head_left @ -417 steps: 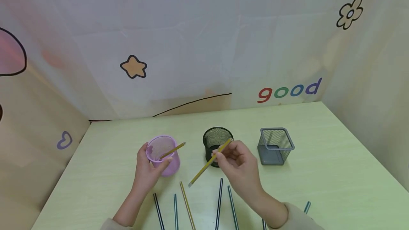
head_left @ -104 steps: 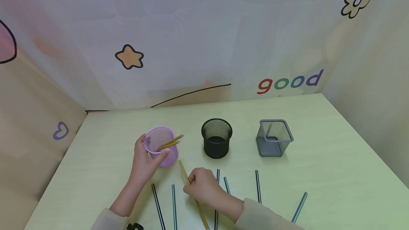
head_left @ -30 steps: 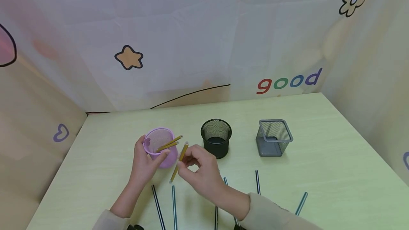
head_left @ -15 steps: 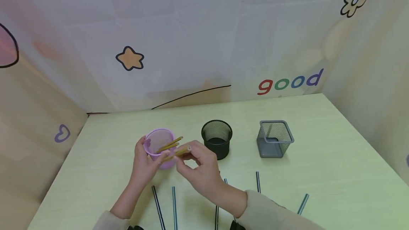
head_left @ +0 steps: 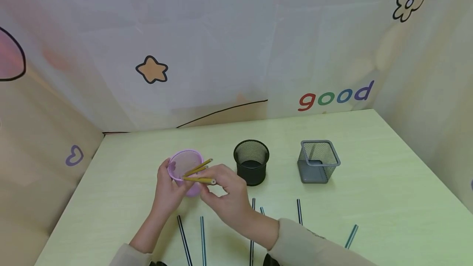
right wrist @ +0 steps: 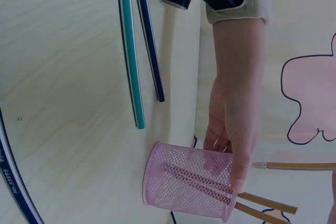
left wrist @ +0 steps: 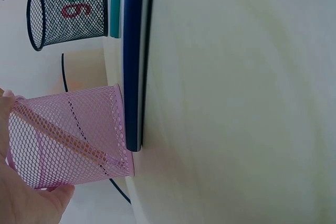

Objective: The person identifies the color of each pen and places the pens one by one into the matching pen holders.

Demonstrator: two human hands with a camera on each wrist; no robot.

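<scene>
My left hand (head_left: 168, 192) grips a pink mesh pencil cup (left wrist: 79, 129), which tilts toward me at the left of the table. Two yellow pencils (head_left: 205, 162) lean inside it, their ends sticking out past the rim. Between thumb and fingers, my right hand (head_left: 230, 196) pinches a third yellow pencil (right wrist: 299, 166). In the head view this pencil lies nearly level and overlaps the cup's near rim and the left thumb. The right wrist view shows its pale end just outside the rim, apart from the left thumb (right wrist: 239, 174).
A round black mesh cup (head_left: 251, 174) stands right of the pink one, and a square grey mesh cup (head_left: 313, 173) farther right. Dark blue pencils (head_left: 184, 239) and teal pencils (head_left: 203, 239) lie spread along the near side of the table (head_left: 388, 192). A printed curtain (head_left: 207, 52) hangs behind.
The pink cup held one yellow pencil at first and then two. My right hand has lifted the third from the table, brought it left to the cup and turned it nearly level.
</scene>
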